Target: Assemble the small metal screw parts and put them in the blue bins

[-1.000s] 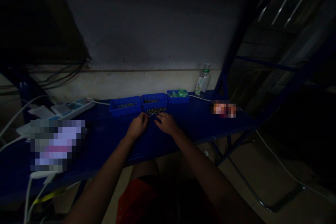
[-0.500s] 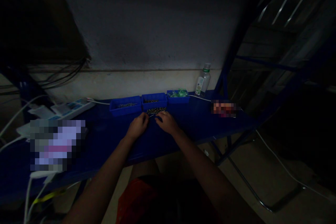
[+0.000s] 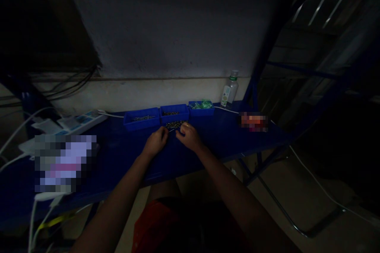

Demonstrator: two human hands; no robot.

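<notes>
My left hand [image 3: 156, 141] is closed in a pinch at the near left side of a loose pile of small metal parts [image 3: 177, 124] on the blue table. A thin, shiny metal pin [image 3: 171, 129] sticks out from its fingertips toward the right. My right hand [image 3: 190, 137], with a ring on one finger, is curled at the pile's right edge. Its fingertips are pressed together, and what they hold is too small and dark to make out. Just behind the pile stand a blue bin of thin metal pins [image 3: 127, 125] and a blue bin of small metal parts [image 3: 175, 119].
A third blue bin [image 3: 202, 113] holds green and clear plastic. To its right stands a clear bottle [image 3: 229, 91] against the wall. A white power strip [image 3: 84, 123] with plugs and a blurred-out object [image 3: 67, 162] lie left; another blurred object [image 3: 253, 121] lies right.
My right hand's fingers have drawn back slightly from the pile and curled in more. My left hand stays almost where it was, with the pin still at its fingertips.
</notes>
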